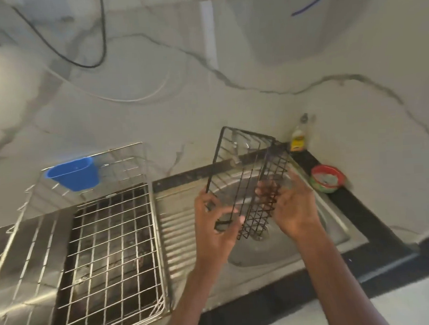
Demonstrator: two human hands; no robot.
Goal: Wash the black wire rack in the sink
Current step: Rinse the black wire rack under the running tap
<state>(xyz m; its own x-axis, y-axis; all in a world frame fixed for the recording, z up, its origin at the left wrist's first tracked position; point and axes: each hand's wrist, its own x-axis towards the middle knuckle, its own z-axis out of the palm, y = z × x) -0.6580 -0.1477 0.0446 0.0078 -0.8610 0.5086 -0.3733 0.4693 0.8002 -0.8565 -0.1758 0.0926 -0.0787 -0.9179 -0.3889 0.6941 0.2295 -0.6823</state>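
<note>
sink [336, 233] below | black wire rack [249, 175] tilted between left hand [211, 224], right hand [295, 207]

I'm facing a white marble-veined wall [228, 69], black cable [79, 62] dangling, steel dish rack [108, 242] left on the black-edged table [376, 228].

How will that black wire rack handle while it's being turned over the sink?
Probably stiff: the black wire rack holds its shape tilted between the left hand and right hand. Likely light, being open mesh. Thin wires could slip once wet over the sink.
</note>
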